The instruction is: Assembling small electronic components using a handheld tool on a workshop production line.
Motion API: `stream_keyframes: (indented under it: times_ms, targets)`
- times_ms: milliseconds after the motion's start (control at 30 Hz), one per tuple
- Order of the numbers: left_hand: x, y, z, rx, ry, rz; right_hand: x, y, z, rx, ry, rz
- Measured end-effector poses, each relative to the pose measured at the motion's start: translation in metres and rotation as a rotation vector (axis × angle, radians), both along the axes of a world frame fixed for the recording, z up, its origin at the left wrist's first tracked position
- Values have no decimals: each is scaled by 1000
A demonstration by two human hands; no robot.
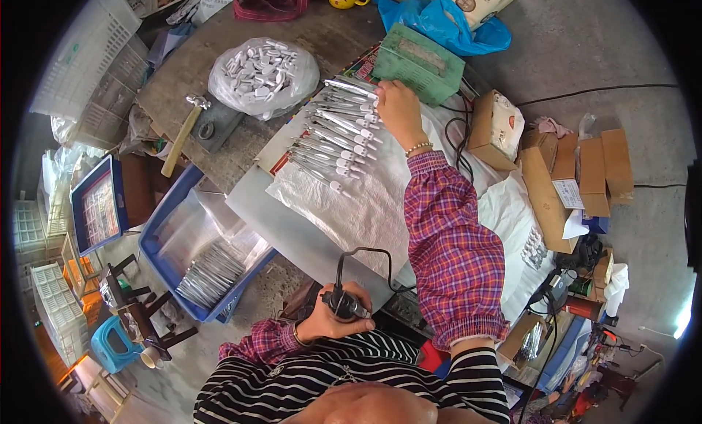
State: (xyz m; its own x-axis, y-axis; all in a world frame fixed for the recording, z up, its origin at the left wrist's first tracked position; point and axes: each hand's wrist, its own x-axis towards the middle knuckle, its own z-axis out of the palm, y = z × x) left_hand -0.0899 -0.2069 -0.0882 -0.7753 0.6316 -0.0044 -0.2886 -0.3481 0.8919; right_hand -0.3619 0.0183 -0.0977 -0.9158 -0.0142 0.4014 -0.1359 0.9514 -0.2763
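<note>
My left hand [322, 323] is close to my body, wrapped round a black corded hand-held tool [345, 304], whose exact kind I cannot make out. A black cable [373, 250] loops away from it. My right hand [400, 111] reaches over the table, its fingers closed at the white end of the farthest slim metal strip [351, 86]. Nearer me, several similar metal strips with white ends [336, 142] lie side by side in an overlapping row on a white woven sheet [365, 219]. My right fingertips are partly hidden.
A clear bag of small white plastic parts [263, 72] stands at the far left, near a hammer [183, 135]. Behind my right hand is a green box [418, 64]. A blue crate [172, 274] of metal strips is at left, cardboard boxes [545, 197] at right.
</note>
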Motion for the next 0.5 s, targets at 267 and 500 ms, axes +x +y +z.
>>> stream_keyframes:
  times_ms: [267, 500]
  targets:
    - [1, 4, 2, 17, -45, -3, 12, -2, -1, -73, 10, -7]
    - [4, 8, -2, -2, -50, 10, 7, 13, 0, -287, 64, 0]
